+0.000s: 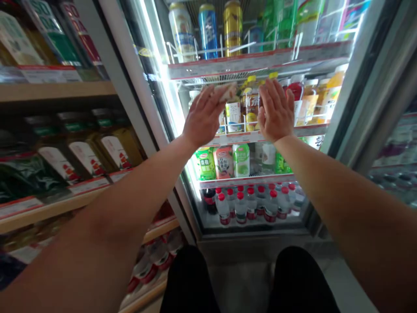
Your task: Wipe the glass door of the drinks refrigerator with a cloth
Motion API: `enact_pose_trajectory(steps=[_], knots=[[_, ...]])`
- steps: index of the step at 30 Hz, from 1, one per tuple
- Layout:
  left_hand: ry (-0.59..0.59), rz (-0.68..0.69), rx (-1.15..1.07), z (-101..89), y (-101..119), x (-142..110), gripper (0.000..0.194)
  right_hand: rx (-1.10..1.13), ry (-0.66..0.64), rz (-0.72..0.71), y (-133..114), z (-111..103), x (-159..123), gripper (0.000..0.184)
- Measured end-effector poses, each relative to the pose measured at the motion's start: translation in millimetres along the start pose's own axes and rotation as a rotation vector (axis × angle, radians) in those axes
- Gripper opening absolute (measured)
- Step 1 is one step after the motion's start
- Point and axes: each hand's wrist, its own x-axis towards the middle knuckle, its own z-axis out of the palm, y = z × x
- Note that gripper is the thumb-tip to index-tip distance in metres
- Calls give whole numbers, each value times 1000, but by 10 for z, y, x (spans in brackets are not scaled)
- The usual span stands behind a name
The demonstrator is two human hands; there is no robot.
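My left hand (pixel 203 115) is raised in front of a lit drinks cooler's middle shelf, its fingers stretched up and to the right. A pale patch by its fingertips is too blurred to make out. My right hand (pixel 276 108) is held up at about the same height, palm turned inward, fingers extended and nothing visible in it. Between the two hands stand a bottle with a yellow cap (pixel 251 102) and a white-labelled tea bottle (pixel 233 114). Behind my right hand are a dark red bottle (pixel 296 90) and orange juice bottles (pixel 335 89), partly hidden.
Cans (pixel 232 26) and green bottles line the upper shelf behind wire guards. Below are drink cartons (pixel 241 160) and several red-capped water bottles (pixel 240 208). A metal frame (pixel 374 95) bounds the cooler on the right. Wooden shelves (pixel 58 90) with bottles stand at left.
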Motion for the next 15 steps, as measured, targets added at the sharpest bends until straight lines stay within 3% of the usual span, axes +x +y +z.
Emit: enact_pose_trajectory(steps=[2, 4, 7, 9, 12, 15], knots=[[-54, 64, -14, 24, 45, -89, 46, 12, 6, -12, -12, -14, -1, 62], [-36, 78, -28, 15, -132, 15, 48, 33, 19, -8, -25, -34, 1, 61], [87, 12, -23, -4, -557, 301, 47, 60, 5, 1, -37, -57, 4, 62], [172, -61, -16, 9, -666, 354, 50, 69, 8, 5, -35, -48, 0, 63], [132, -1, -5, 37, -381, 127, 54, 67, 81, 62, -9, 13, -12, 62], [-133, 276, -26, 12, 52, -74, 51, 61, 167, 143, 32, 93, -21, 64]])
